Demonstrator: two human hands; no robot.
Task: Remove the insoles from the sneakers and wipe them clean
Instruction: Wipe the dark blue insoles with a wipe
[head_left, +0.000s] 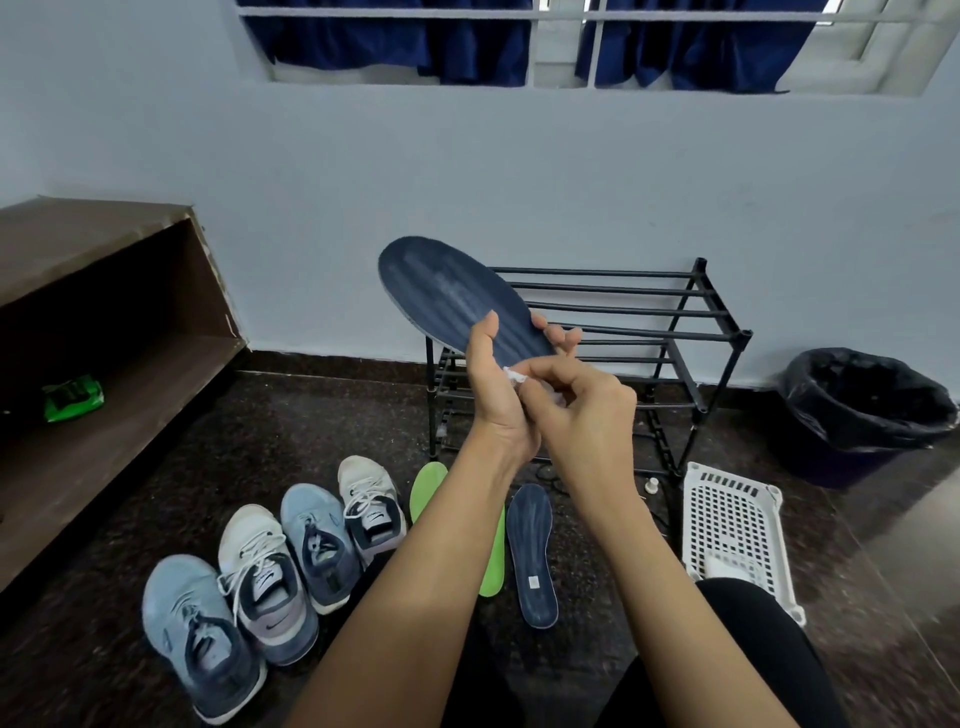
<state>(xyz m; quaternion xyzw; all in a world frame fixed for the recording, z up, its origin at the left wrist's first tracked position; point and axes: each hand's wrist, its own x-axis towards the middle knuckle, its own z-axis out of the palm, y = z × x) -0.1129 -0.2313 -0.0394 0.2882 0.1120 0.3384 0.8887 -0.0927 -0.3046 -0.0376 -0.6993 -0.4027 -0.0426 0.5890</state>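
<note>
Floor (171, 467): open strip between shelf (104, 244) on the left and rack (597, 272) at the wall. Bin (862, 410) far right, basket (727, 519) by the right knee. Four sneakers (270, 582) in a row lower left. Blue insole (532, 556) and green insole (428, 488) lie between sneakers and basket. Left hand (493, 395) grips raised insole (457, 296) at its heel end, in front of the rack. Right hand (587, 410) pinches wipe (514, 376) against its edge.
</note>
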